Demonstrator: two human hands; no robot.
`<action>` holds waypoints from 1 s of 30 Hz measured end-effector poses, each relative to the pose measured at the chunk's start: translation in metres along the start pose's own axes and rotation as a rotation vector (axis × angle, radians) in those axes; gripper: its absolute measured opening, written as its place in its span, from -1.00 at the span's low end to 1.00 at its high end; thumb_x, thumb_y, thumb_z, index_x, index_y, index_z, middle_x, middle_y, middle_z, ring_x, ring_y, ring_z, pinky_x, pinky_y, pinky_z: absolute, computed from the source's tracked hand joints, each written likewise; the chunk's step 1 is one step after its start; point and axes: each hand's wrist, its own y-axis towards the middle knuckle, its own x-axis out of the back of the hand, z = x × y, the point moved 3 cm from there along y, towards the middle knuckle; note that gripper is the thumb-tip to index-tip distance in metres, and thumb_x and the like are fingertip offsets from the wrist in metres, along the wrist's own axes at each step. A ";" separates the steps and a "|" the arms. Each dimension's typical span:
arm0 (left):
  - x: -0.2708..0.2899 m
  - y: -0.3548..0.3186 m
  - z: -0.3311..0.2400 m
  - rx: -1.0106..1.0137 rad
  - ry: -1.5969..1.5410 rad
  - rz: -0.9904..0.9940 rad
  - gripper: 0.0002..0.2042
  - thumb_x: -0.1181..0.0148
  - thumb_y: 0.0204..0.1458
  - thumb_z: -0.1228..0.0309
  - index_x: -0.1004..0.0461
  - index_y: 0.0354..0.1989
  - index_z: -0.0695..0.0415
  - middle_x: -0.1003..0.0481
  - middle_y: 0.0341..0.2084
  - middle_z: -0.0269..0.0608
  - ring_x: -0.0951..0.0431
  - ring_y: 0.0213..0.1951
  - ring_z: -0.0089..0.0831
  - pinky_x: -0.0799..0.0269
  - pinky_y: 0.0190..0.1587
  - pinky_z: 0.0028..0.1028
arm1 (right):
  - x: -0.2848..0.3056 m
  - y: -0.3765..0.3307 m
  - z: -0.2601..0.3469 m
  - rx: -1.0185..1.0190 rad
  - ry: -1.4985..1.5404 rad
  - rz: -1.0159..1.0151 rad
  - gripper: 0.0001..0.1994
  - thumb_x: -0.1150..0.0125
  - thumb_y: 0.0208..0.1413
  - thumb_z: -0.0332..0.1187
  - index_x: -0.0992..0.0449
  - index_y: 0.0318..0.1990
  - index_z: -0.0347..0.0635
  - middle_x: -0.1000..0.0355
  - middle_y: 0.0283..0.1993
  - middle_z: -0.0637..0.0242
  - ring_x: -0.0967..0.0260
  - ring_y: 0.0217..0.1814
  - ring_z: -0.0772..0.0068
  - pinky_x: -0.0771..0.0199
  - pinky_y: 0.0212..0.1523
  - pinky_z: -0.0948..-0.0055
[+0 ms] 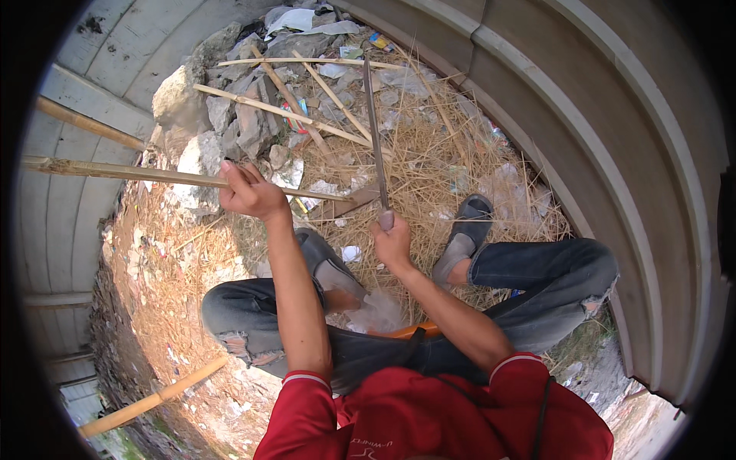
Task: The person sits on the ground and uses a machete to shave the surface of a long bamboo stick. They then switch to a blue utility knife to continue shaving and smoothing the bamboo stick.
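My left hand (255, 190) is closed around a long bamboo pole (138, 172) that runs in from the far left. Just left of the blade, the pole's thin end lies over a flat brown piece (360, 202). My right hand (392, 241) grips the rounded handle of a long, narrow, dark knife (375, 138). Its blade points away from me, with a small gap between it and the pole's end. Beyond both hands, several split bamboo sticks (284, 113) lie crossed on straw and stones.
Grey rocks (257, 119) and a pale boulder (178, 98) stand ahead left. A ribbed metal wall (613, 130) curves along the right, pale panels (57, 253) along the left. Dry straw (429, 161) and litter cover the ground around my shoes (469, 222). Another bamboo pole (153, 400) lies lower left.
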 end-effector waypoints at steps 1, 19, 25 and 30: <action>0.001 0.000 -0.001 -0.009 0.014 -0.039 -0.62 -0.07 0.28 0.36 -0.15 -0.61 0.04 -0.04 -0.72 -0.56 0.03 -0.66 -0.74 0.11 -0.59 -0.61 | -0.001 -0.002 -0.005 -0.004 0.054 -0.016 -0.85 -0.19 0.06 -0.40 -0.41 -0.38 -0.32 -0.39 -0.50 0.04 -0.34 -0.46 0.18 -0.34 -0.36 0.23; 0.028 0.022 0.000 -0.094 0.123 -0.156 -0.60 -0.14 0.26 0.27 -0.16 -0.62 0.01 -0.05 -0.71 -0.54 0.02 -0.63 -0.70 0.06 -0.54 -0.58 | 0.008 -0.032 -0.034 0.066 -0.017 -0.043 -0.82 -0.23 0.05 -0.36 -0.46 -0.37 -0.34 -0.39 -0.58 0.04 -0.40 -0.51 0.17 -0.40 -0.38 0.19; 0.052 0.038 -0.002 -0.154 0.070 -0.219 -0.54 -0.13 0.26 0.34 -0.07 -0.68 -0.02 0.05 -0.77 -0.56 0.10 -0.71 -0.70 0.18 -0.64 -0.57 | 0.010 -0.097 -0.147 -0.836 -0.327 0.335 -0.78 -0.26 -0.05 -0.35 -0.55 -0.31 -0.34 -0.51 -0.49 0.07 -0.51 -0.43 0.15 -0.44 -0.42 0.16; 0.075 0.056 0.004 -0.165 0.054 -0.323 -0.58 -0.14 0.24 0.36 -0.11 -0.66 0.00 -0.01 -0.74 -0.53 0.09 -0.70 -0.69 0.19 -0.65 -0.55 | 0.004 -0.072 -0.151 -0.514 -0.367 0.185 -0.81 -0.28 -0.11 -0.35 -0.56 -0.40 -0.34 -0.49 -0.53 0.07 -0.50 -0.46 0.12 -0.43 -0.43 0.15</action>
